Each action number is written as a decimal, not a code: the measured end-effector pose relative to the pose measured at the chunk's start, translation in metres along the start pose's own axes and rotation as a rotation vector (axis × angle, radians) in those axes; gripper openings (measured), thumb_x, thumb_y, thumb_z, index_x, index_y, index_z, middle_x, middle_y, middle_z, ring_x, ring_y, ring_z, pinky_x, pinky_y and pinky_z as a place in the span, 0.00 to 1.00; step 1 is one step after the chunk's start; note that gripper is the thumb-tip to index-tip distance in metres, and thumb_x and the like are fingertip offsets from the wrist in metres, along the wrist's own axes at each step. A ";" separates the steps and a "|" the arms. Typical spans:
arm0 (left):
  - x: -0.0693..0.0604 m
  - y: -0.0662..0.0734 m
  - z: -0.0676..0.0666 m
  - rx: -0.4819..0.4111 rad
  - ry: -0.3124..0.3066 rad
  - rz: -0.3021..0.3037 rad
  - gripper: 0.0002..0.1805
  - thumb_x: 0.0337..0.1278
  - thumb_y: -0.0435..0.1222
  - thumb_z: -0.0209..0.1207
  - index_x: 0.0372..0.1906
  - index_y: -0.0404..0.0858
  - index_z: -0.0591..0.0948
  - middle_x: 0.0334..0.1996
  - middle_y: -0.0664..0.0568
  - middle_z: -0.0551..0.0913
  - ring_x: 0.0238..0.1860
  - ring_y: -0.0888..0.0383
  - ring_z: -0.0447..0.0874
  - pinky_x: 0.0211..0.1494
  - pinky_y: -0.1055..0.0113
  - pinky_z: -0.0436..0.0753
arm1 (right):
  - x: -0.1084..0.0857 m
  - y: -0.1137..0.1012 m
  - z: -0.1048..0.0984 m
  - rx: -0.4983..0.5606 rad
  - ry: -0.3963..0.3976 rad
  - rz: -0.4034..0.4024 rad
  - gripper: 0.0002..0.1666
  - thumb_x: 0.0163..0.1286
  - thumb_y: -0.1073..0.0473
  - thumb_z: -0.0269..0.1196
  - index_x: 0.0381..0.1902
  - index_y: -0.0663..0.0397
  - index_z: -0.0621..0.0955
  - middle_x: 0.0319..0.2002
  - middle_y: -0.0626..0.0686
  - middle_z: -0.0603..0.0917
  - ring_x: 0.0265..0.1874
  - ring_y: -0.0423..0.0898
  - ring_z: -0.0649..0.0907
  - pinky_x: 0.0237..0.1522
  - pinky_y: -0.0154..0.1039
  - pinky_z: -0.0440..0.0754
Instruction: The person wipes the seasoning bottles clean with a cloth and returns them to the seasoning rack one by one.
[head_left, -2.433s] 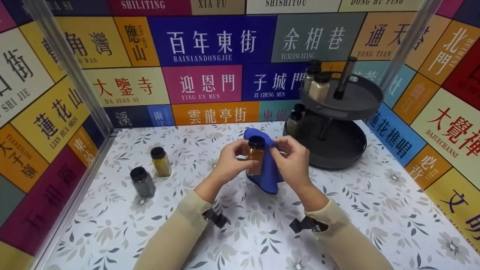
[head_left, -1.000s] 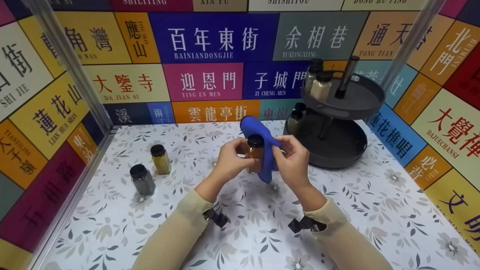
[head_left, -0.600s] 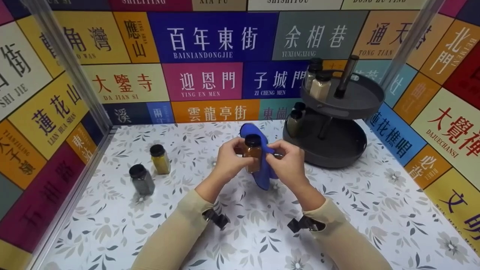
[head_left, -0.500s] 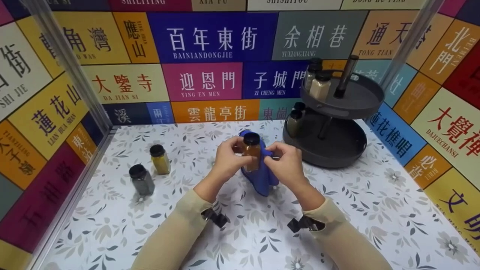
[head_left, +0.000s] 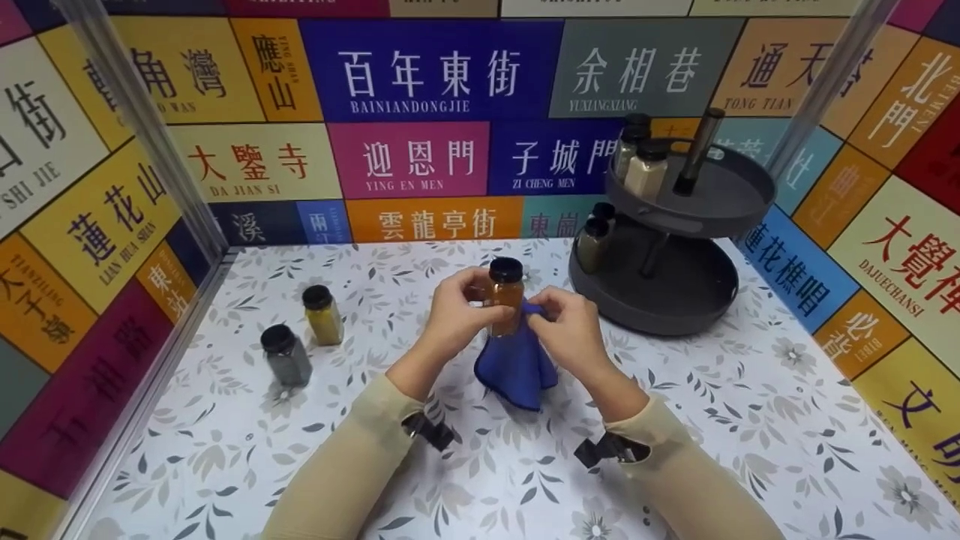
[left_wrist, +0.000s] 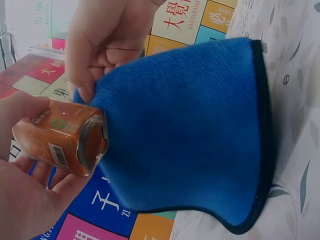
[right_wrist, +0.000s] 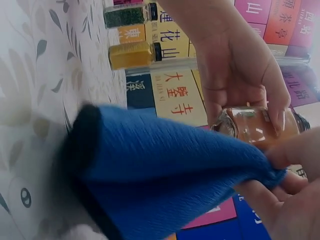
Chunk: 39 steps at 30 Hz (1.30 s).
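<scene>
- Head view: L hand (head_left: 459, 311) grips orange-filled jar (head_left: 506, 294); fingers & thumb curled round the sides, spread only to jar width.
- Orange-filled jar upright, black lid (head_left: 506, 268) on top, held above table (head_left: 510, 480), approx. mid-table.
- R hand (head_left: 571, 326): thumb & fingers pinched tight on gathered top of blue cloth (head_left: 514, 371), just beside the jar.
- Blue cloth hangs from the pinch, partly behind & below jar; contact w/ table can't be confirmed.
- L wrist view: jar base toward cam., barcode label (left_wrist: 58, 155) visible; cloth edged w/ dark hem (left_wrist: 266, 110). Cloth-to-jar contact unclear.
- R wrist view: free end of cloth flared, part blurred.
- Table, L side: yellow-filled jar (head_left: 325, 324) & dark-filled jar (head_left: 289, 364), both upright, black-lidded, near each other, well apart from hands.
- Table, far R: dark grey two-tier rack (head_left: 667, 300); upper tier w/ pale-filled jar (head_left: 645, 176) plus another behind; lower tier w/ two jars.
- Backdrop: coloured panels (head_left: 431, 71) w/ Chinese characters.
</scene>
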<state>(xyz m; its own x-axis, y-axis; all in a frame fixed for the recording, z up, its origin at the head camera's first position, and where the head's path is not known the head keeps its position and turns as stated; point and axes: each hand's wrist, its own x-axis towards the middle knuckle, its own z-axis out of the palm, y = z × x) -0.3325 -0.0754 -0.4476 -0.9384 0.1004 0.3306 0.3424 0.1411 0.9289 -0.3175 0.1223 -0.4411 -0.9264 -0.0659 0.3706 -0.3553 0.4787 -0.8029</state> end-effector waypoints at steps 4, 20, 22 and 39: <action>-0.001 -0.001 0.001 -0.011 -0.036 0.011 0.23 0.44 0.34 0.77 0.51 0.39 0.87 0.41 0.47 0.86 0.45 0.52 0.85 0.54 0.52 0.84 | -0.001 -0.003 0.000 0.141 0.081 -0.044 0.07 0.66 0.70 0.69 0.40 0.60 0.90 0.41 0.58 0.93 0.43 0.49 0.92 0.42 0.29 0.86; -0.003 -0.002 0.003 0.030 -0.051 -0.021 0.27 0.43 0.35 0.78 0.53 0.37 0.86 0.42 0.47 0.85 0.43 0.52 0.85 0.49 0.65 0.84 | -0.003 -0.006 -0.002 0.284 0.178 -0.245 0.08 0.66 0.75 0.70 0.42 0.64 0.89 0.41 0.61 0.93 0.44 0.49 0.94 0.44 0.33 0.90; -0.002 -0.001 0.003 0.024 -0.044 -0.028 0.28 0.43 0.35 0.78 0.55 0.36 0.86 0.44 0.46 0.86 0.45 0.51 0.86 0.49 0.65 0.85 | -0.003 -0.005 -0.005 0.238 0.159 -0.219 0.08 0.64 0.74 0.71 0.40 0.62 0.90 0.39 0.59 0.93 0.41 0.47 0.93 0.42 0.31 0.90; 0.000 0.006 -0.002 -0.002 -0.003 -0.019 0.27 0.44 0.37 0.78 0.55 0.42 0.87 0.47 0.47 0.88 0.49 0.51 0.87 0.55 0.54 0.88 | -0.001 -0.002 -0.005 -0.024 -0.095 0.016 0.05 0.63 0.66 0.69 0.36 0.56 0.90 0.36 0.54 0.93 0.35 0.45 0.88 0.42 0.38 0.85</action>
<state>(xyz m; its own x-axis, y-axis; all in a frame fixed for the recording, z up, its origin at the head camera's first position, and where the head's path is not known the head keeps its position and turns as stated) -0.3302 -0.0766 -0.4416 -0.9447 0.1002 0.3122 0.3241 0.1414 0.9354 -0.3152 0.1259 -0.4371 -0.9400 -0.1399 0.3113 -0.3383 0.5015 -0.7963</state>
